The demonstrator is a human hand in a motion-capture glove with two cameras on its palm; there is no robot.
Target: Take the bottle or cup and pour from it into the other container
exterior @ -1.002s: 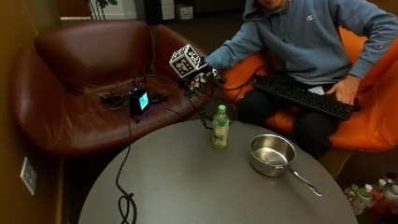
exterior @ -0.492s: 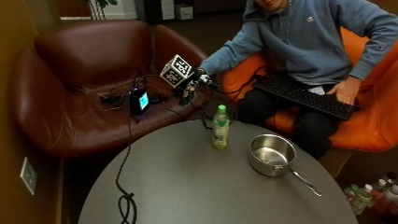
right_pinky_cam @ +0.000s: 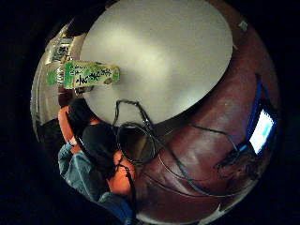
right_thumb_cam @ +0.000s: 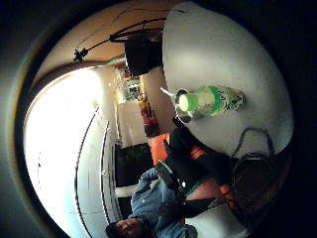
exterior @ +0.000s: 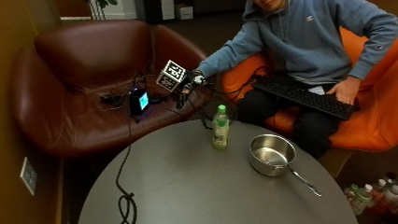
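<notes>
Round grey worktop [exterior: 205,186], seen from its near edge. A black cable [exterior: 124,196] trails over the left edge and coils on the surface. Toward the far right stands a steel saucepan [exterior: 271,154], its handle pointing to the near right edge. Just left of it, apart from it, a green-capped bottle [exterior: 220,127] with a green and yellow label stands upright near the far edge; both palm views show it standing alone on the worktop [right_pinky_cam: 154,51], with the saucepan [right_thumb_cam: 181,111] behind it in the thumb side view [right_thumb_cam: 210,100].

Beyond the far edge, the gloved right hand [exterior: 189,84] hangs over the seat of a brown leather armchair [exterior: 87,79], well apart from the bottle and holding nothing. Its fingers [exterior: 181,96] point downward, loosely curled. A small device with a lit screen [exterior: 139,100] lies on the seat beside it.
</notes>
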